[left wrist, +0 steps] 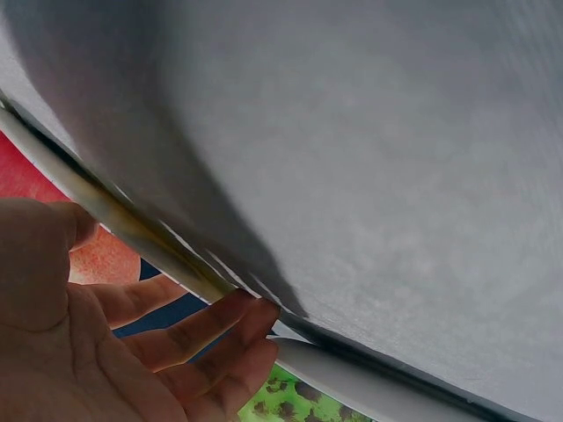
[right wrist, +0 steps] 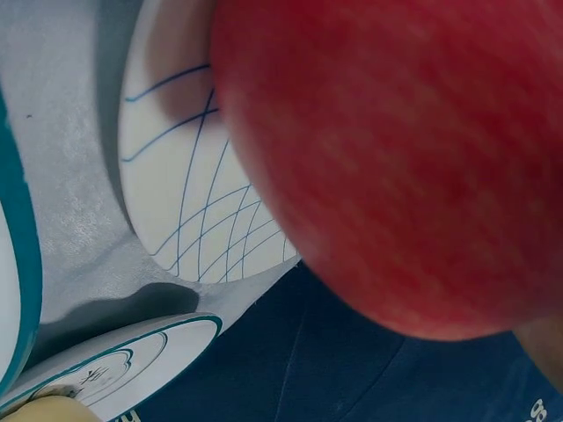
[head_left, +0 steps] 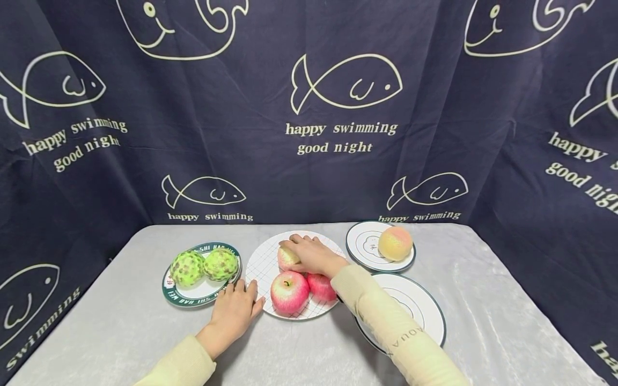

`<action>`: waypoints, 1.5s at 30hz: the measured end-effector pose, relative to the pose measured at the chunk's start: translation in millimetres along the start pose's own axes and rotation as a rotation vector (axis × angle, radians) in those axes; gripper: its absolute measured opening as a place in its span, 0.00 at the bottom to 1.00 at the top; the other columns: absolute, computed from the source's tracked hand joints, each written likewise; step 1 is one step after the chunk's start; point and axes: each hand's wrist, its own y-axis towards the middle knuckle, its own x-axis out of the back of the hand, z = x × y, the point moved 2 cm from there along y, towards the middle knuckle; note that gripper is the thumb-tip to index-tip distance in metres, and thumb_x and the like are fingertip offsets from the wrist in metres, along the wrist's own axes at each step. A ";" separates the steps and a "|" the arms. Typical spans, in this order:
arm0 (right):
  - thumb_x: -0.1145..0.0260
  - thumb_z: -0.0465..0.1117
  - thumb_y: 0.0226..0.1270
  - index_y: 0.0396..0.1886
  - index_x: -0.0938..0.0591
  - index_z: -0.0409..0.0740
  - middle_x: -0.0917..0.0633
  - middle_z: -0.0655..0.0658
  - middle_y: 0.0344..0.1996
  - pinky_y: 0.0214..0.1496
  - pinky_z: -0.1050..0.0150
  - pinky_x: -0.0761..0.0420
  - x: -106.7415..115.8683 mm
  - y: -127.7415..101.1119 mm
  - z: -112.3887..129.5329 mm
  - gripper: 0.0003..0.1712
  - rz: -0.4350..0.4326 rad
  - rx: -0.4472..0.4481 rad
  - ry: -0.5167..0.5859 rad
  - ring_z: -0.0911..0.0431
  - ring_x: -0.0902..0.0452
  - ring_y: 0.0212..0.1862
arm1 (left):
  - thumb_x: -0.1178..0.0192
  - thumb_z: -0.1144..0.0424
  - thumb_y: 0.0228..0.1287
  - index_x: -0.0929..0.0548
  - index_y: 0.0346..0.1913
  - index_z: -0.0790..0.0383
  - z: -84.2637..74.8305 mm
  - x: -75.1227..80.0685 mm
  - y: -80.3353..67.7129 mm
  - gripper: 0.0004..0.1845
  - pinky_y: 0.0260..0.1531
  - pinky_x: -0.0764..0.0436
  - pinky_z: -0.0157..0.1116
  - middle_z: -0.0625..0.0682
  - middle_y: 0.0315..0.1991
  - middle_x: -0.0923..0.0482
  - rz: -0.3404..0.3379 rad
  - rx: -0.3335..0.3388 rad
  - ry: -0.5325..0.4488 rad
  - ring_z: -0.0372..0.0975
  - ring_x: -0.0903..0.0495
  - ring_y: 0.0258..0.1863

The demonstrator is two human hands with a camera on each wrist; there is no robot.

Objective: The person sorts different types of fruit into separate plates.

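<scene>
- Grey velvety cloth covers the table (head_left: 483, 300), where we see a person's right hand (head_left: 311, 254) lying over the far apple (head_left: 286, 258) on the grid-patterned plate (head_left: 263, 262), fingers curled round the fruit.
- Just behind those fingers, toward the wrist, sit two more apples: the near apple (head_left: 288, 291) at the plate's front and the red apple (head_left: 321, 287) partly under the cream sleeve (head_left: 386, 327).
- From the right wrist, a red apple (right wrist: 396, 158) fills most of the view, too close for us to tell which one it is; the gridded plate (right wrist: 185, 202) lies beside it.
- Our view of the left hand (head_left: 235, 310) shows it flat on the cloth, fingers straight and relaxed, their tips touching the grid plate's near-left rim.
- Just beyond those fingertips, two green custard apples (head_left: 203, 266) rest on a green-rimmed plate (head_left: 185, 300).
- Past the right hand's knuckles, a peach (head_left: 395, 243) sits on a small white plate (head_left: 364, 244); another white plate (head_left: 420, 311) lies under the right forearm.
</scene>
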 end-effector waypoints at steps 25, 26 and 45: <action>0.32 0.52 0.53 0.58 0.28 0.49 0.25 0.43 0.51 0.51 0.50 0.29 5.2 0.7 -0.2 0.32 -0.014 0.030 -0.001 0.46 0.26 0.44 | 0.45 0.48 0.59 0.25 0.43 0.62 -1.5 5.3 0.9 0.19 0.29 0.27 0.47 0.59 0.32 0.27 0.010 0.002 -0.001 0.52 0.26 0.32; 0.32 0.52 0.53 0.58 0.28 0.49 0.25 0.43 0.51 0.51 0.50 0.29 5.4 0.8 -0.3 0.33 -0.013 0.029 0.000 0.46 0.26 0.44 | 0.46 0.48 0.60 0.25 0.44 0.62 -1.5 5.4 0.9 0.19 0.29 0.27 0.47 0.59 0.32 0.27 0.015 0.004 -0.001 0.52 0.26 0.32; 0.31 0.53 0.51 0.59 0.29 0.48 0.26 0.41 0.52 0.50 0.48 0.30 13.7 -3.3 -11.8 0.35 -0.060 -0.037 0.013 0.45 0.26 0.47 | 0.46 0.48 0.60 0.25 0.44 0.62 -3.9 7.8 0.6 0.20 0.29 0.26 0.47 0.59 0.32 0.27 0.050 0.011 -0.006 0.52 0.26 0.32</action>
